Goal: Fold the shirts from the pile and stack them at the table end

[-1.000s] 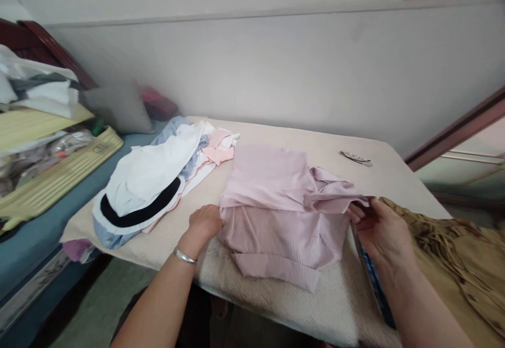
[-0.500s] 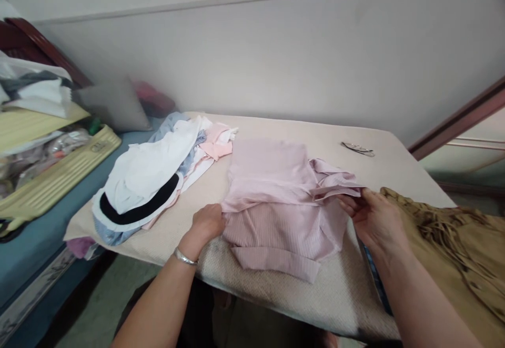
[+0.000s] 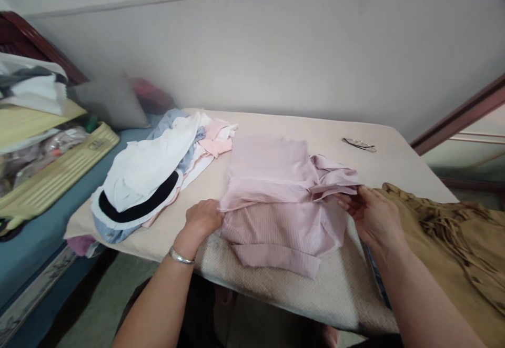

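Observation:
A pink ribbed shirt [image 3: 272,180] lies partly folded on the cloth-covered table [image 3: 268,295], its upper part smooth and its lower part doubled over with a cuff-like band toward me. My left hand [image 3: 204,218], with a silver bracelet on the wrist, is closed on the shirt's left edge. At the other side my right hand [image 3: 371,211] pinches the end of a sleeve or side flap, thumb on top and fingers curled beneath. The cloth between both hands sags in soft creases.
Left of the shirt is a heap of white, blue and pink clothes [image 3: 153,153]. Eyeglasses [image 3: 359,144] lie toward the back right. Brown fabric with ties [image 3: 445,248] covers the right end. A yellow case [image 3: 79,164] with bagged items stands on the bed at left; a wall runs behind.
The view has shifted slightly. My left hand has drawn a little left and up with the shirt's edge; my right hand keeps its hold on the flap, nearly still.

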`<state>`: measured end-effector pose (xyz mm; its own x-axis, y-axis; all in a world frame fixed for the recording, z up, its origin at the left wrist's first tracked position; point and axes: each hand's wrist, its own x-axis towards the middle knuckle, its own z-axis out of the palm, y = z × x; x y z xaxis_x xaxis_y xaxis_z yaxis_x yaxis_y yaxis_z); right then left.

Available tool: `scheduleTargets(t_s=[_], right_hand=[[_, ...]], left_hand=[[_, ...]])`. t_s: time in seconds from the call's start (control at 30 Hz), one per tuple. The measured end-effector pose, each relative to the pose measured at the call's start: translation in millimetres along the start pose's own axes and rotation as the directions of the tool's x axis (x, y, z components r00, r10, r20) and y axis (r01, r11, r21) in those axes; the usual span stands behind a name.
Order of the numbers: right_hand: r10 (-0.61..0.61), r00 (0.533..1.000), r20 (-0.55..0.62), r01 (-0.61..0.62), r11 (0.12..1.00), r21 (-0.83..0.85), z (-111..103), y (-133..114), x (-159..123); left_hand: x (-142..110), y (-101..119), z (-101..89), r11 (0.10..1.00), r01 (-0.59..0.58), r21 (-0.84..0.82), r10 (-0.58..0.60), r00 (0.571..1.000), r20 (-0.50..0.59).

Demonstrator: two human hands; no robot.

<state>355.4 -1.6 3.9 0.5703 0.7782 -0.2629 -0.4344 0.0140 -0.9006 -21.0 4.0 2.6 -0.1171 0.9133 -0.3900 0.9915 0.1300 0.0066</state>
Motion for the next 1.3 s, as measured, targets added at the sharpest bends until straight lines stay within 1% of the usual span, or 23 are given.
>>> scheduleTargets(t_s=[0.1, 0.2, 0.27, 0.33, 0.5, 0.57, 0.6, 0.67, 0.73, 0.8, 0.83, 0.97, 1.1, 1.2, 1.3], right_hand=[[0.012, 1.000, -0.008, -0.012, 1.000, -0.014, 1, 1, -2], [0.022, 1.000, -0.014, -0.022, 0.999, -0.037, 4, -1, -4], [0.033, 0.999, -0.020, -0.034, 0.998, -0.057, 6, -2, -6], [0.036, 0.999, -0.022, -0.038, 0.997, -0.069, 5, -4, -6], [-0.027, 0.999, -0.035, 0.025, 0.998, -0.049, -3, -2, 1], [-0.024, 1.000, -0.014, 0.023, 0.998, -0.052, -6, 1, 4], [-0.016, 1.000, -0.001, 0.016, 0.998, -0.057, -6, 3, 4], [0.000, 1.000, 0.016, 0.001, 0.998, -0.069, -6, 5, 4], [0.002, 1.000, 0.020, -0.001, 0.997, -0.082, -5, 7, 4], [-0.003, 1.000, 0.018, 0.004, 0.996, -0.090, -4, 7, 3], [-0.003, 1.000, 0.019, 0.005, 0.996, -0.089, -4, 8, 3], [0.009, 1.000, 0.012, -0.008, 0.996, -0.084, -3, 8, 2], [0.006, 1.000, 0.002, -0.005, 0.994, -0.105, -2, 7, 0], [0.006, 1.000, 0.001, -0.006, 0.996, -0.094, -2, 5, -1], [-0.003, 0.999, 0.035, 0.004, 0.999, -0.034, -3, 1, 0]], left_hand=[[0, 7, 2.7, 1.000, 0.014, 0.017, -0.013, 0.997, -0.077], [3, 13, 7.7, 0.998, -0.038, 0.044, 0.044, 0.989, -0.140], [4, 15, 10.1, 0.997, -0.052, 0.061, 0.060, 0.989, -0.134], [4, 15, 10.5, 0.997, -0.036, 0.071, 0.044, 0.993, -0.112], [-1, 8, 3.7, 0.996, 0.005, 0.094, 0.004, 0.996, -0.090], [-3, 7, 0.0, 0.994, 0.050, 0.099, -0.038, 0.991, -0.126], [-4, 7, -1.3, 0.993, 0.070, 0.097, -0.053, 0.985, -0.164], [-6, 10, -2.2, 0.994, 0.065, 0.091, -0.043, 0.975, -0.219], [-9, 13, 0.0, 0.996, -0.002, 0.093, 0.020, 0.982, -0.190], [-9, 16, 4.7, 0.993, -0.058, 0.099, 0.069, 0.991, -0.114], [-9, 17, 7.4, 0.993, -0.065, 0.100, 0.074, 0.993, -0.087], [-4, 19, 14.3, 0.996, -0.027, 0.083, 0.032, 0.998, -0.063], [0, 20, 13.9, 0.996, -0.039, 0.079, 0.043, 0.998, -0.049], [2, 16, 11.1, 0.996, -0.034, 0.084, 0.041, 0.996, -0.074], [6, 5, 5.8, 0.996, 0.040, 0.082, -0.030, 0.993, -0.116]])
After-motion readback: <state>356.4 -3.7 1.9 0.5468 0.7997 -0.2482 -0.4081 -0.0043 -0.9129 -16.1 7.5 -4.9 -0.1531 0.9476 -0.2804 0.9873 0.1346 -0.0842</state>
